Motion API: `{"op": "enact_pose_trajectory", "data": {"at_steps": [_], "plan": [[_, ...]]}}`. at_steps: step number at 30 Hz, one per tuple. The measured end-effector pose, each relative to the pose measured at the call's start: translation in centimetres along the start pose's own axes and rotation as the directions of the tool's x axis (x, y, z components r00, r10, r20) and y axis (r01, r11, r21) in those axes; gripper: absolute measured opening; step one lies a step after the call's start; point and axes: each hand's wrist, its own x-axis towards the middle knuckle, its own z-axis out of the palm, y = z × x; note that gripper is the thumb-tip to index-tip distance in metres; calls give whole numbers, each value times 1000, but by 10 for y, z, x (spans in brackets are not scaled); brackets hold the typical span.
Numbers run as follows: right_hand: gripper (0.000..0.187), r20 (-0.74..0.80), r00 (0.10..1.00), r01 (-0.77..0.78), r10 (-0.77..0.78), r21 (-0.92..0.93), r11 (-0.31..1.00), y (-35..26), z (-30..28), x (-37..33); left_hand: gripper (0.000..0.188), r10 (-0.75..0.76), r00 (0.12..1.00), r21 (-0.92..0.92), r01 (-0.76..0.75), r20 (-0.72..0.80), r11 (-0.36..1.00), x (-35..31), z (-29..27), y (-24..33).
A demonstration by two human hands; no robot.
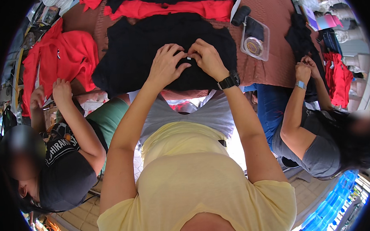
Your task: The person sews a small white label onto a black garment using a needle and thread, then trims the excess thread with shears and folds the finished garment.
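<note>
A black garment (137, 51) lies spread on the table in front of me. My left hand (166, 64) rests on its right half, fingers bent down to the cloth and thumb held apart from them. Close beside it, my right hand (207, 58) pinches the black cloth between thumb and fingers. A small white tag (189, 58) shows between my two hands, near the right fingertips. The fingertips partly cover the spot, so any finer item there cannot be made out.
The table has a brown cloth (269, 68). A clear plastic box (254, 39) and a black cylinder (240, 15) stand at right. Red cloth (176, 8) lies beyond. Left, a co-worker handles a red garment (72, 50); right, another holds black cloth (299, 34).
</note>
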Motion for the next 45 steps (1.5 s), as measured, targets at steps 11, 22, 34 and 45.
{"op": "enact_pose_trajectory", "data": {"at_steps": [11,22,34,45], "plan": [[6,-189,980,100,-56,232,968,-12,-25,-18,31,-61,993,28,59,96,998,7,-8,9],[22,-577,665,-626,474,-84,775,94,-101,-1,28,-278,921,-312,188,-274,931,-7,-38,-9],[34,-665,746,-304,-44,-398,866,48,-92,9,22,-348,885,-352,233,-310,907,-45,-66,8],[10,-491,865,-178,106,-102,979,17,-25,29,35,-466,884,-499,419,33,759,-54,-45,48]]}}
